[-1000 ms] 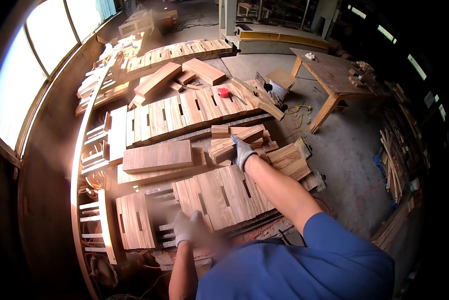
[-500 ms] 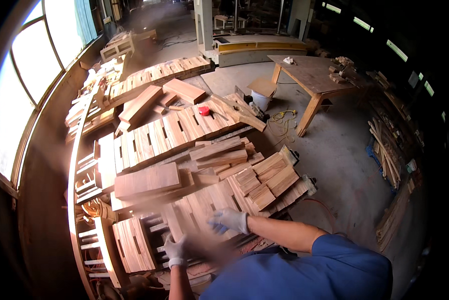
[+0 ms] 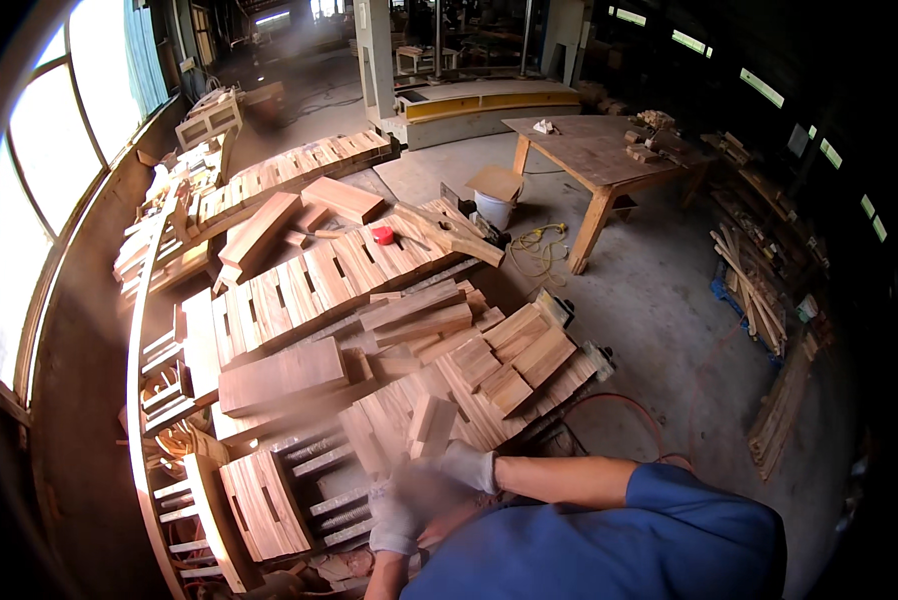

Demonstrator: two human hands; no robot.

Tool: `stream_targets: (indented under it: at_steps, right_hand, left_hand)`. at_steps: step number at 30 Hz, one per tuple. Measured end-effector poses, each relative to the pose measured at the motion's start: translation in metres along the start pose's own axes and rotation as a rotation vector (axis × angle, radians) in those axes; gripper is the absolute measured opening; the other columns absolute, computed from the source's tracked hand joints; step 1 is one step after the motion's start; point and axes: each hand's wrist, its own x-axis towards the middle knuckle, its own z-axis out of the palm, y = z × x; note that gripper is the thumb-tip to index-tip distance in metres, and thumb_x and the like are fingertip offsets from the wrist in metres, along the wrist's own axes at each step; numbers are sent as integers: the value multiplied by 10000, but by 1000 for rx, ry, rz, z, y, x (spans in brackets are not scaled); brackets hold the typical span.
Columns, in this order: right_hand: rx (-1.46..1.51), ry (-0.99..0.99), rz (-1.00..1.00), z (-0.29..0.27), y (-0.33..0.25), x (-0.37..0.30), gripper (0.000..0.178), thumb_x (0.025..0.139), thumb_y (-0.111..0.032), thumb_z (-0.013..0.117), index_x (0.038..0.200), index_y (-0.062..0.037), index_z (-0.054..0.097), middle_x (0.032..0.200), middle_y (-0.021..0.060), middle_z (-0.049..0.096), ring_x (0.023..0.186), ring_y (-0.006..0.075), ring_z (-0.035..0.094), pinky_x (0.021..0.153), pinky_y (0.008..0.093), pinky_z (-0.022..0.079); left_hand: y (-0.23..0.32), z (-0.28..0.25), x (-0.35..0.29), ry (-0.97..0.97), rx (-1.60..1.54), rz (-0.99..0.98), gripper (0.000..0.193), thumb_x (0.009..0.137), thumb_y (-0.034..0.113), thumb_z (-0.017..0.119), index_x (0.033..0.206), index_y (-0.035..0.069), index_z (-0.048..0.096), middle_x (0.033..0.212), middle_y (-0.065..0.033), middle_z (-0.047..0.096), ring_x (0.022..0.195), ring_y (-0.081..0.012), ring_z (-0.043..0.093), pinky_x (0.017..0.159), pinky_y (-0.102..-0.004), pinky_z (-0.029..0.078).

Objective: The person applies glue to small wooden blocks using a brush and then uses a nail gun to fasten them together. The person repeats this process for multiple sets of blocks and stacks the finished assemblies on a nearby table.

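A short wooden block (image 3: 432, 425) is tilted up over the slotted wooden panel (image 3: 373, 440), its near end running into a blurred patch between my hands. My right hand (image 3: 467, 466), in a pale glove, is closed against the block's near end. Just left of it is my left hand (image 3: 395, 518), gloved too. It is close to the block, but the blur hides its fingers. Several more blocks (image 3: 509, 390) lie on the panel's right part. Metal bars (image 3: 319, 465) show left of the panel, with another slotted wooden piece (image 3: 266, 505) beyond them.
A large plank (image 3: 282, 377) and stacked boards (image 3: 419, 320) lie beyond the panel. Farther back, a second slotted row (image 3: 299, 285) carries a red tape measure (image 3: 382, 235). At right stand a white bucket (image 3: 493, 208) and a wooden table (image 3: 609, 160); a yellow cord (image 3: 539, 250) lies on the floor.
A wooden block now stands up between my hands. My left hand has moved right and my right hand slightly nearer me, so they are close together. The whole view has shifted a little.
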Motion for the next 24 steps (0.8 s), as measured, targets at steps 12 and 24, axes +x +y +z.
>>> stream_targets:
  at_steps: [12, 24]
  right_hand:
    - [119, 250, -34, -15, -31, -25, 379, 946, -326, 840, 1181, -38, 763, 1065, 52, 774, 877, 145, 715, 785, 321, 605]
    - [370, 248, -43, -47, -63, 39, 387, 928, -389, 863, 1088, -50, 766, 944, 66, 773, 742, 171, 744, 669, 306, 649]
  left_hand:
    - [17, -8, -1, -110, -100, -105, 685, 780, 304, 922, 1346, -5, 688, 1102, -211, 733, 1014, -367, 722, 908, -456, 578]
    - [13, 33, -56, 103, -442, -477, 557, 904, 101, 851, 1394, -51, 634, 1231, -188, 751, 1159, -252, 734, 1034, -362, 572]
